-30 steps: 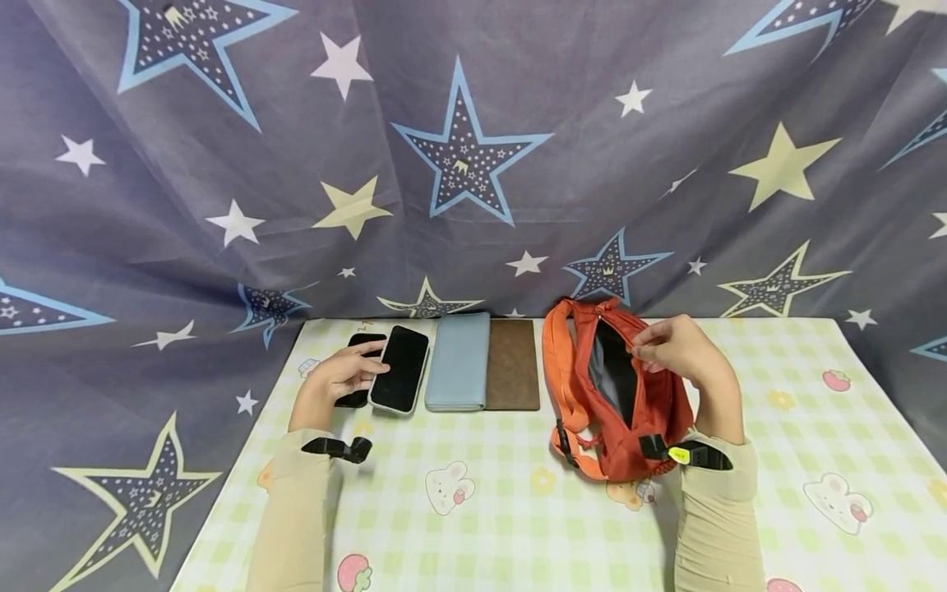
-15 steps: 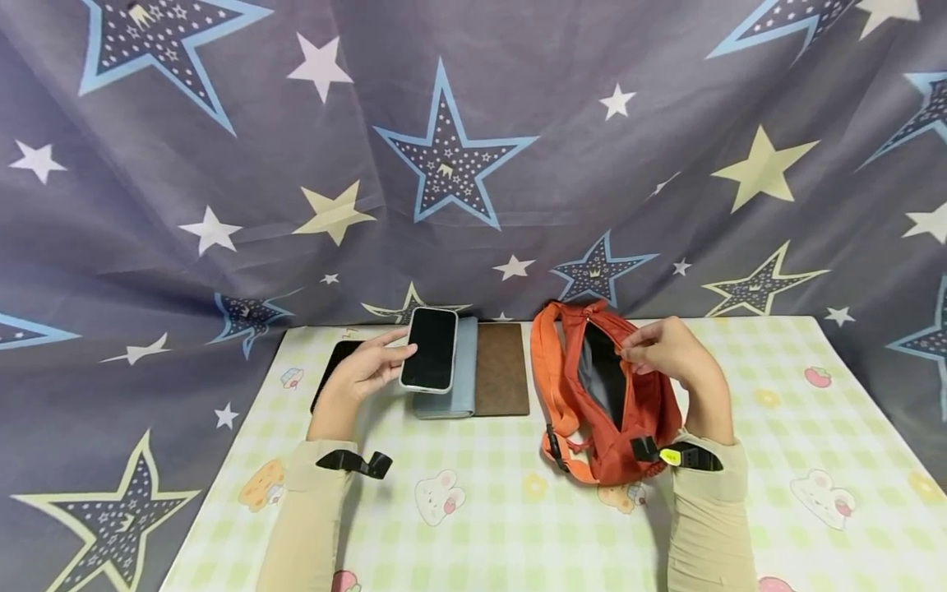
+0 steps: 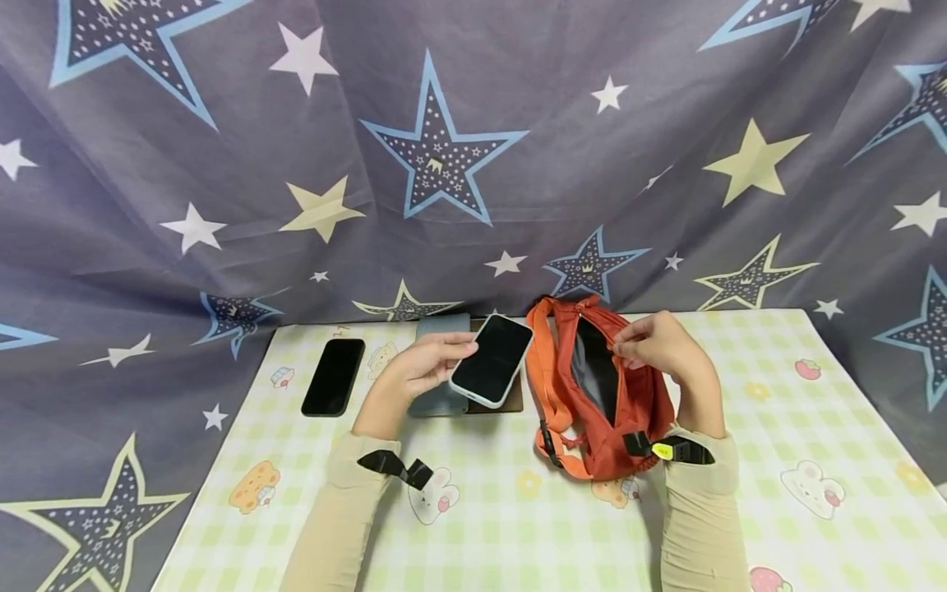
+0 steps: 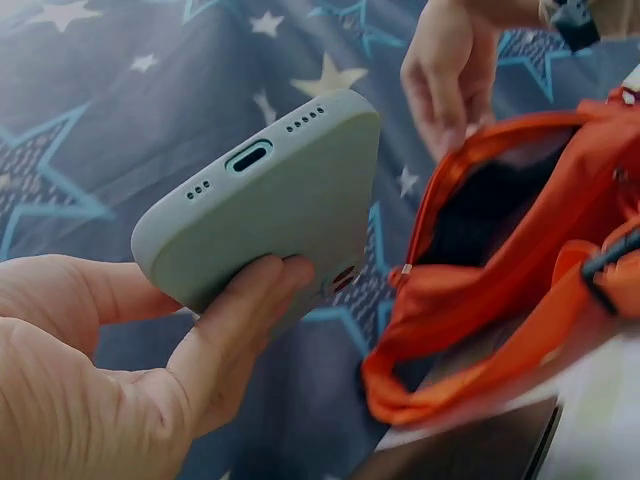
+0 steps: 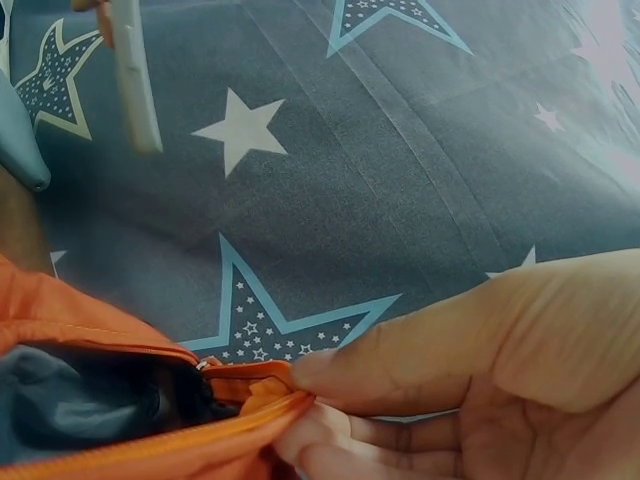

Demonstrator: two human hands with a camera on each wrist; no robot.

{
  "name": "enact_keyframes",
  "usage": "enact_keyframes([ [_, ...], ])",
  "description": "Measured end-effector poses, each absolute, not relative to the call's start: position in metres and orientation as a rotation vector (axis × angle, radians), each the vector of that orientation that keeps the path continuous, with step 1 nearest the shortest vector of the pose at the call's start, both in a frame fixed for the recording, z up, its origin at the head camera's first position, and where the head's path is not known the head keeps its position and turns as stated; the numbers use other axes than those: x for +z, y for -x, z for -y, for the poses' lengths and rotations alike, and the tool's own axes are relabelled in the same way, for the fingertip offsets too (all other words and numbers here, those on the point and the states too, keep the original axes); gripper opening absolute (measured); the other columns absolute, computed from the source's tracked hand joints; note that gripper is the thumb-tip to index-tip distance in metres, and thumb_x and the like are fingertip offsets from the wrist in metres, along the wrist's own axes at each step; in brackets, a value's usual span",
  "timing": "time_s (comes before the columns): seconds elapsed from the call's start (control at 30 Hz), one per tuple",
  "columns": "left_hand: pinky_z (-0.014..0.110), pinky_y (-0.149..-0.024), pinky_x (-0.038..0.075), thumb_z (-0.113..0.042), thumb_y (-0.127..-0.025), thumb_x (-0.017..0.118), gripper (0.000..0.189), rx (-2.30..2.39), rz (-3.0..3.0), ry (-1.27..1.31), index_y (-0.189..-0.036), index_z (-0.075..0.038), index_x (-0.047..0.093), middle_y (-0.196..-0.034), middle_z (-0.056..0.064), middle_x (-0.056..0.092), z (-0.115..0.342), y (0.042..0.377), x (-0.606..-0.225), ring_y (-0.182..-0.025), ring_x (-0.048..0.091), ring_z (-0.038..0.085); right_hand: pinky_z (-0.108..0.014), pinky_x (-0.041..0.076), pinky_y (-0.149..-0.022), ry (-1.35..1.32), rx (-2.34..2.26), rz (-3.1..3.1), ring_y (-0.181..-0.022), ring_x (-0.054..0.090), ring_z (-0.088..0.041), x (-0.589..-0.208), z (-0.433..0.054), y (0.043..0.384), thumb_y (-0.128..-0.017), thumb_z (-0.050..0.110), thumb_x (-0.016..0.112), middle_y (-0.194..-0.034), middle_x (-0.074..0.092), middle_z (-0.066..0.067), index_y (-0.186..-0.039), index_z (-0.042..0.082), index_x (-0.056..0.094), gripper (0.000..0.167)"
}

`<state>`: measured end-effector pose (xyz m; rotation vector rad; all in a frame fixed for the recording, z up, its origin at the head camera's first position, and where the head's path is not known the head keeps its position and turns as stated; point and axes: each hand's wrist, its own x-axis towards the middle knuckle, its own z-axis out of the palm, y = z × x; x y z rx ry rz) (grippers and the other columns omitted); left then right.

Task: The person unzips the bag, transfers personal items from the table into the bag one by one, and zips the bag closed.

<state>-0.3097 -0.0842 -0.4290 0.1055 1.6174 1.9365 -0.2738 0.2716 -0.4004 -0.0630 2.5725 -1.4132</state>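
My left hand (image 3: 425,366) holds a phone (image 3: 493,362) by its left side, thumb on the screen side and fingers behind. The phone has a pale grey-green case (image 4: 290,190); its charging port end faces the left wrist camera. It is raised over the wallets, tilted, beside the bag. My right hand (image 3: 658,345) pinches the edge of the orange-red bag (image 3: 636,411) between thumb and fingertips. The bag's zip is undone, and its grey lining (image 5: 70,405) shows through the gap.
A second black phone (image 3: 333,378) lies at the table's left. Partly hidden under the raised phone are a light blue wallet (image 3: 436,403) and a brown one (image 3: 515,400). An orange strap (image 3: 543,362) with a black buckle lies along the bag's left side. A star-patterned curtain (image 3: 466,205) hangs behind the table.
My left hand has lifted the cased phone from beside the black phone and carried it right, past the blue wallet toward the bag. My right hand keeps its pinch on the bag's edge.
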Motion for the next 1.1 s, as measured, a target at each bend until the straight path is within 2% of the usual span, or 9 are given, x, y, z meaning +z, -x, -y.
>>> enact_keyframes([
  [0.07, 0.017, -0.068, 0.058, 0.006, -0.103, 0.046, 0.05, 1.941, -1.574, -0.13, -0.15, 0.017, 0.033, -0.088, -0.005, 0.071, 0.073, 0.31, -0.427, -0.077, 0.069, 0.004, -0.032, 0.063, -0.067, 0.055, -1.41, -2.568, -0.066, 0.07, -0.01, -0.4, -0.271, 0.274, -0.093, 0.0, 0.067, -0.092, 0.077, -0.023, -0.11, -0.017, 0.069, 0.024],
  [0.13, 0.023, -0.073, 0.061, 0.006, -0.103, 0.045, 0.049, 1.943, -1.54, -0.15, -0.149, 0.018, 0.033, -0.093, -0.001, 0.073, 0.062, 0.31, -0.426, -0.083, 0.073, 0.009, -0.034, 0.063, -0.067, 0.049, -1.405, -2.566, -0.066, 0.07, -0.01, -0.399, -0.271, 0.275, -0.093, 0.0, 0.067, -0.091, 0.077, -0.023, -0.11, -0.018, 0.069, 0.024],
  [0.47, 0.022, -0.07, 0.059, 0.007, -0.099, 0.052, 0.047, 1.903, -1.577, -0.122, -0.144, 0.016, 0.044, -0.087, -0.002, 0.071, 0.013, 0.309, -0.422, -0.077, 0.071, 0.008, -0.037, 0.064, -0.069, 0.015, -1.418, -2.566, -0.065, 0.069, -0.009, -0.399, -0.269, 0.276, -0.094, -0.001, 0.066, -0.089, 0.077, -0.022, -0.11, -0.018, 0.068, 0.024],
  [0.57, 0.024, -0.072, 0.059, 0.009, -0.095, 0.053, 0.049, 1.893, -1.594, -0.085, -0.143, 0.014, 0.047, -0.091, 0.001, 0.071, 0.002, 0.309, -0.424, -0.079, 0.07, 0.009, -0.035, 0.064, -0.068, 0.016, -1.424, -2.566, -0.065, 0.069, -0.01, -0.399, -0.27, 0.275, -0.093, -0.001, 0.066, -0.09, 0.077, -0.022, -0.109, -0.018, 0.069, 0.023],
  [0.77, 0.028, -0.083, 0.057, 0.009, -0.093, 0.053, 0.053, 1.835, -1.65, -0.06, -0.146, 0.009, 0.048, -0.103, 0.007, 0.069, -0.018, 0.307, -0.429, -0.082, 0.066, 0.009, -0.033, 0.063, -0.067, 0.027, -1.434, -2.565, -0.065, 0.069, -0.009, -0.398, -0.272, 0.275, -0.093, -0.001, 0.066, -0.09, 0.077, -0.021, -0.109, -0.018, 0.069, 0.023],
  [0.87, 0.036, -0.095, 0.057, 0.008, -0.094, 0.055, 0.053, 1.822, -1.654, -0.04, -0.146, 0.008, 0.048, -0.117, 0.017, 0.07, -0.031, 0.307, -0.433, -0.084, 0.066, 0.011, -0.032, 0.063, -0.067, 0.019, -1.435, -2.568, -0.065, 0.069, -0.009, -0.397, -0.272, 0.276, -0.093, -0.001, 0.066, -0.09, 0.077, -0.02, -0.109, -0.017, 0.069, 0.023],
  [1.0, 0.044, -0.108, 0.051, 0.007, -0.095, 0.055, 0.053, 1.806, -1.658, -0.025, -0.147, 0.008, 0.047, -0.139, 0.027, 0.06, -0.045, 0.306, -0.441, -0.104, 0.069, 0.023, -0.032, 0.063, -0.066, 0.012, -1.421, -2.572, -0.065, 0.069, -0.009, -0.399, -0.273, 0.276, -0.093, -0.001, 0.066, -0.087, 0.077, -0.018, -0.109, -0.017, 0.069, 0.023],
  [1.1, 0.048, -0.112, 0.047, 0.008, -0.095, 0.054, 0.054, 1.783, -1.671, -0.017, -0.148, 0.008, 0.044, -0.143, 0.028, 0.056, -0.05, 0.305, -0.449, -0.125, 0.063, 0.034, -0.033, 0.063, -0.067, 0.013, -1.414, -2.574, -0.065, 0.069, -0.01, -0.401, -0.273, 0.276, -0.093, -0.001, 0.065, -0.086, 0.077, -0.017, -0.109, -0.017, 0.069, 0.023],
])
